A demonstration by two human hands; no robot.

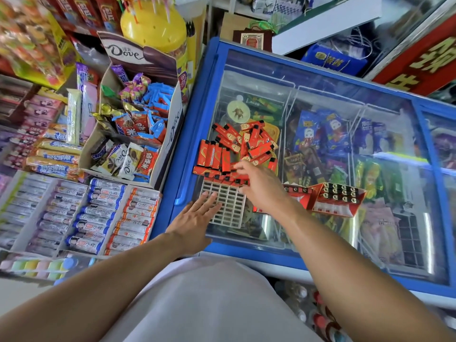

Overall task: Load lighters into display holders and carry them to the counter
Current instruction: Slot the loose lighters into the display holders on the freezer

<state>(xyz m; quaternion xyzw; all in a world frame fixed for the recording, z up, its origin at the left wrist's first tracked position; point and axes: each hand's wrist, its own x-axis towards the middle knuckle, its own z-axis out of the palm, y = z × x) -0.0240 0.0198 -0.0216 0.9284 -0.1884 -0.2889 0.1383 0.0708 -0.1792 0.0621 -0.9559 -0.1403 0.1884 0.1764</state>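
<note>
Freezer lid (320, 77), loose red lighters (246, 141), white grid holder (228, 206)

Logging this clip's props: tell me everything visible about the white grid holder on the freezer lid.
The white grid holder looks like pale plastic, a lattice of small rectangular slots. It lies flat on the freezer's glass lid. Its far row holds red lighters; the other slots are empty. The left hand rests straight fingers on its near-left corner; the right hand reaches over its far edge.
</note>
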